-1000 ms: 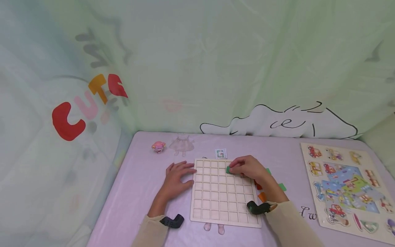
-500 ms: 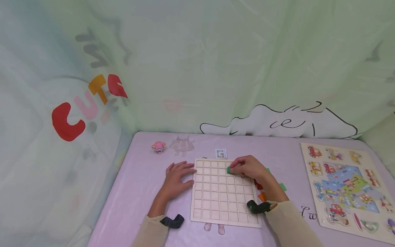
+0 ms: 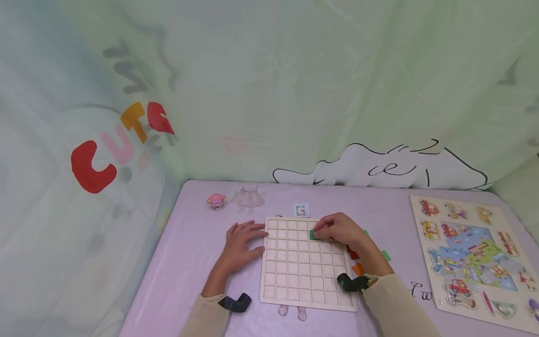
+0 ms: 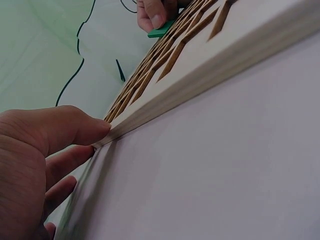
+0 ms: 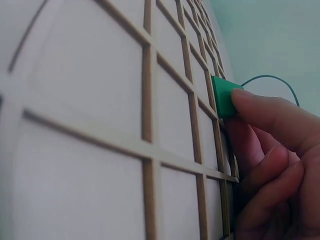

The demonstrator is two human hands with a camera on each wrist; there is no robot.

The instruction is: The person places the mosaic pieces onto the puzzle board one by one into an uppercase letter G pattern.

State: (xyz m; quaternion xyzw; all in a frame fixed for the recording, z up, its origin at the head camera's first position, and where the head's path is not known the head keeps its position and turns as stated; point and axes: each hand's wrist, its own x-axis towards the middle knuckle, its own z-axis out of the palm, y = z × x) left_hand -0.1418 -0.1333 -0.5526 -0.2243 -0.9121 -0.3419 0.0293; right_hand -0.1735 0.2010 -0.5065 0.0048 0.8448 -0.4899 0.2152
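Note:
A pale wooden grid board with raised strips lies on the table. My right hand is over its far part and pinches a small green square tile between thumb and fingers. In the right wrist view the tile sits right at the grid strips, slightly tilted. My left hand rests at the board's left side, fingers spread. In the left wrist view, its fingertips touch the board's edge.
Orange tiles and green tiles lie right of the board, partly behind my right arm. A small patterned card lies beyond the board. A pink figurine stands at the far left, a picture puzzle board at the right.
The green tile in my right hand has shifted very slightly toward me and now lies flatter over a square of the board. My left hand has stayed in place.

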